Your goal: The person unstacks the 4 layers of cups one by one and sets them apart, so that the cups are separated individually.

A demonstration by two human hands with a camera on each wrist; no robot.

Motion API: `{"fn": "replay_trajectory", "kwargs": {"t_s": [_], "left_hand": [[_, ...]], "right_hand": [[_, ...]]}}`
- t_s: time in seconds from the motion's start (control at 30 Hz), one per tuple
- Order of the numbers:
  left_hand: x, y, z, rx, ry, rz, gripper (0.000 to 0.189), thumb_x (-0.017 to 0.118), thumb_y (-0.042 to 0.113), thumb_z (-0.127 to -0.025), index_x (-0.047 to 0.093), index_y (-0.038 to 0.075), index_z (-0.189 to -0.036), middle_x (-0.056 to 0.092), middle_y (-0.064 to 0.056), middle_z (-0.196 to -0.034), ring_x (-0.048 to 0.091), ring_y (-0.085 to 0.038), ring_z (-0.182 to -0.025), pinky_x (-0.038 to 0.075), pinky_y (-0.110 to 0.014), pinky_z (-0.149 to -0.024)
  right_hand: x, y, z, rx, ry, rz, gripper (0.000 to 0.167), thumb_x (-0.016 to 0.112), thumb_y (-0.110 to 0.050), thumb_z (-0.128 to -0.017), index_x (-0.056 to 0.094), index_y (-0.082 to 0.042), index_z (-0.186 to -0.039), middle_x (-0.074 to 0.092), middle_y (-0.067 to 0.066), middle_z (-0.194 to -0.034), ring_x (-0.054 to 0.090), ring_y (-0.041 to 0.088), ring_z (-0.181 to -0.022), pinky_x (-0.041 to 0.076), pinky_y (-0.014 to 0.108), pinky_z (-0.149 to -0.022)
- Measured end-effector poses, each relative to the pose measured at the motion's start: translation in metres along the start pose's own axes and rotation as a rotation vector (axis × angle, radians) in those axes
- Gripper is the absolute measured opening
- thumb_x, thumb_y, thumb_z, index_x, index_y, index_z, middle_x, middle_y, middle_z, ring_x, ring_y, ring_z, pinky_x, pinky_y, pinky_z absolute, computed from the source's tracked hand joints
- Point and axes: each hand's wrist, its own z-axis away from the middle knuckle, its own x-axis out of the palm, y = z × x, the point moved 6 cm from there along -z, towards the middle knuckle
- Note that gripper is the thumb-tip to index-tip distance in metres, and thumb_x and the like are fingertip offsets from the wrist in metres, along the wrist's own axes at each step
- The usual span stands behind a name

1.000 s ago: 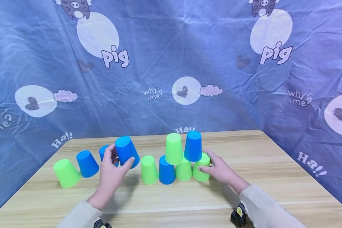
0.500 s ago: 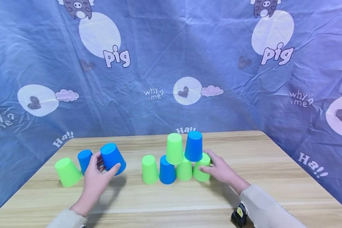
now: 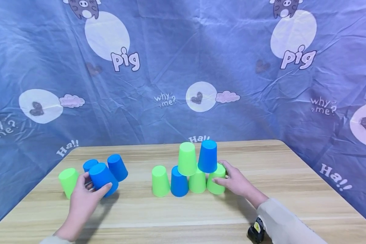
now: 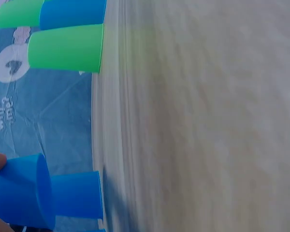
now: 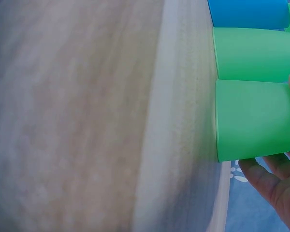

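Note:
My left hand (image 3: 84, 195) grips an upside-down blue cup (image 3: 103, 179) between thumb and fingers. That cup tilts and hangs above the table; its open rim shows in the left wrist view. Behind it stand two more blue cups (image 3: 118, 168), one mostly hidden, and a green cup (image 3: 67, 181) partly covered by the hand. At centre right, green cups (image 3: 160, 181) and a blue cup (image 3: 179, 183) form a row, topped by a green cup (image 3: 187, 159) and a blue cup (image 3: 207, 156). My right hand (image 3: 235, 178) holds the row's rightmost green cup (image 3: 216, 181), thumb in front and fingers behind.
The wooden table (image 3: 183, 217) carries all the cups. A printed blue cloth (image 3: 158, 74) hangs behind it and along both sides. A black wrist camera (image 3: 256, 231) sits under the right sleeve (image 3: 285, 220).
My left hand has carried the blue cup leftwards and lower, away from the centre row. It now covers part of the left green cup. The right hand and the stacked cups stay put.

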Motion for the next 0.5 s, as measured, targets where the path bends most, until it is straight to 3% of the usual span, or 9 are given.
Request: {"fn": "replay_trajectory", "kwargs": {"t_s": [0.23,0.5], "left_hand": [[-0.011,-0.015,-0.002,-0.115,0.005,-0.032,0.096,0.071,0.028,-0.080,0.009,-0.006,-0.143,0.023,-0.037,-0.141,0.031,-0.052,-0.125,0.034,-0.059,-0.099],[-0.022,-0.027,-0.006,-0.151,0.014,-0.128,0.093,0.072,0.029,-0.078,0.013,-0.011,-0.139,0.027,-0.038,-0.136,0.032,-0.054,-0.122,0.030,-0.063,-0.099]], "right_hand": [[0.000,0.000,0.001,-0.002,-0.003,-0.005,0.056,0.068,-0.021,-0.083,0.042,-0.001,-0.129,0.059,0.012,-0.114,0.054,0.032,-0.111,0.045,0.049,-0.092],[0.000,0.002,0.001,0.001,-0.004,-0.002,0.058,0.068,-0.021,-0.083,0.041,-0.001,-0.130,0.058,0.013,-0.116,0.053,0.033,-0.112,0.045,0.050,-0.093]]}}
